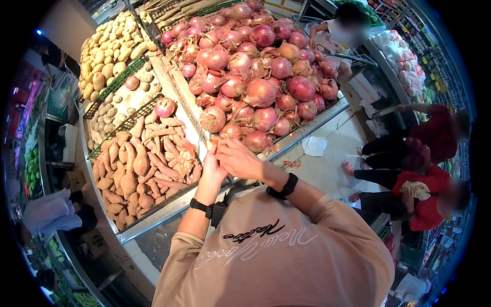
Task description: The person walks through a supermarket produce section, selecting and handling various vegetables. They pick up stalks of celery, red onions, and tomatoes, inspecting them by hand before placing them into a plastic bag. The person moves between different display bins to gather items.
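Observation:
At the near corner of the red onion heap (261, 92), my left hand (215, 167) and my right hand (239, 159) are pressed together, fingers curled. A brownish, papery bit (215, 140) shows at the fingertips; it looks like onion skin. My fingers hide whatever else lies between them. Just beyond my hands rest a large onion (213, 119) and another onion (231, 131). To the left, a pile of sweet potatoes (128, 172) fills a bin, with loose onion skins (187, 155) on its right side. A single onion (165, 107) sits at that pile's far edge.
A metal rail (310, 124) edges the onion stand. Green plastic dividers (124, 78) separate potatoes (111, 50) from small, round, greyish tubers (109, 115). At right stand two people in red (433, 126), (422, 195). Another person (333, 34) is beside a shopping cart (353, 57). White paper (314, 146) lies on the floor.

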Available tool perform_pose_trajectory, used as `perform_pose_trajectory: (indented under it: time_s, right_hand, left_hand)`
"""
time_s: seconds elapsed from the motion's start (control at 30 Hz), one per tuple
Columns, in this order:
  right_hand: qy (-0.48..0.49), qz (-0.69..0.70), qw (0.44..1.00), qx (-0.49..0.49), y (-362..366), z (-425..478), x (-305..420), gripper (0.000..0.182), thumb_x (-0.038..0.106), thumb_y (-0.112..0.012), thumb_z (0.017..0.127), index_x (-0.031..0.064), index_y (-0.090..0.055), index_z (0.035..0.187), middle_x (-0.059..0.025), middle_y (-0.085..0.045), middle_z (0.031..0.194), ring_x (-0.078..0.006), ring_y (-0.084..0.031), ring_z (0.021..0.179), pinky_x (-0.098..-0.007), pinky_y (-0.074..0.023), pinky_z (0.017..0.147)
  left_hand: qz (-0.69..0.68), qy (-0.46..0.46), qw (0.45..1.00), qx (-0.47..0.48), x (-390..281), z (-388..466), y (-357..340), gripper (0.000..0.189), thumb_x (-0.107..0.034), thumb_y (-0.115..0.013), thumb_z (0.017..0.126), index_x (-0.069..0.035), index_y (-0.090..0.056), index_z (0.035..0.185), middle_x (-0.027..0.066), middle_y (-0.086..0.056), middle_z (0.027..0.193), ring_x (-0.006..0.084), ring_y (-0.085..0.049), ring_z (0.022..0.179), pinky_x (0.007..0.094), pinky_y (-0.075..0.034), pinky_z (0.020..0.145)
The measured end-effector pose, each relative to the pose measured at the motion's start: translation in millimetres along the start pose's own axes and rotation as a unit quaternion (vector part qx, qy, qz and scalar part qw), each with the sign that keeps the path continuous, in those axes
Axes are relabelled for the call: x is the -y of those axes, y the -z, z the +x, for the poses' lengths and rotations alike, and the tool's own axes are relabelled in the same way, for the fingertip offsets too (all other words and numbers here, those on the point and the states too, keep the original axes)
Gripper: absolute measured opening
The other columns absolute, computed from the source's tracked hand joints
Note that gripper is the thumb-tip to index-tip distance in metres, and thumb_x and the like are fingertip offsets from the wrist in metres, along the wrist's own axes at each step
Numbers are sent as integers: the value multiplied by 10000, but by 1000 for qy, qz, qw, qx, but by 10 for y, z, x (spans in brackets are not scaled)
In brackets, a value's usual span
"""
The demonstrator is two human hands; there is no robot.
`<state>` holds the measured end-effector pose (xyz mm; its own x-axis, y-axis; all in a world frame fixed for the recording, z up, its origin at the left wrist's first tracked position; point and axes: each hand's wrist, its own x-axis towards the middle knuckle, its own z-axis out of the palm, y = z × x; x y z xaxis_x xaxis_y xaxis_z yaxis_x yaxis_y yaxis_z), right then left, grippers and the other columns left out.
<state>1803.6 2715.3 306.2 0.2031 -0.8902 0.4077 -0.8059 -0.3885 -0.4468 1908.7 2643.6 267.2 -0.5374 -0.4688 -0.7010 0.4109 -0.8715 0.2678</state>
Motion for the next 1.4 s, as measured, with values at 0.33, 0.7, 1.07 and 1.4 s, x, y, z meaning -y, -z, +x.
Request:
perform_pose_trajectory:
  time_s: [0.33, 0.7, 1.07, 1.4]
  right_hand:
    - [-242, -224, 914, -236, 1049, -120, -1417, 230, 85, -627, 701, 36, -588, 923, -113, -554, 929, -295, -520, 926, -401, -416, 829]
    - [-184, -423, 887, -7, 1092, -220, -2235, 180, 149, -593, 724, 67, -612, 883, -85, -598, 922, -252, -504, 1018, -423, -335, 945]
    - [-250, -315, 912, -81, 1202, -76, -2333, 137, 114, -608, 709, 71, -662, 827, -79, -643, 816, -252, -551, 944, -422, -342, 918]
    - [-1, -24, 971, -238, 893, 255, -1029, 101, 90, -607, 636, 79, -583, 734, -68, -569, 793, -269, -535, 806, -390, -400, 739]
  left_hand:
    - [-171, -15, 982, 75, -231, -35, 746, 455, -372, -369, 984, -142, -335, 593, -31, -243, 494, 100, -208, 379, 246, -166, 344]
    - [-165, -44, 985, -3, -159, -101, 640, 386, -305, -400, 959, -113, -389, 624, -11, -273, 513, 120, -241, 424, 269, -213, 392]
    - [-108, -40, 993, -6, -83, 8, 427, 315, -262, -412, 949, -113, -400, 672, -14, -277, 542, 121, -266, 450, 270, -238, 421]
    - [11, 2, 987, 160, -78, 53, -254, 406, -454, -384, 949, -77, -525, 900, -15, -424, 664, 147, -446, 606, 290, -390, 559]
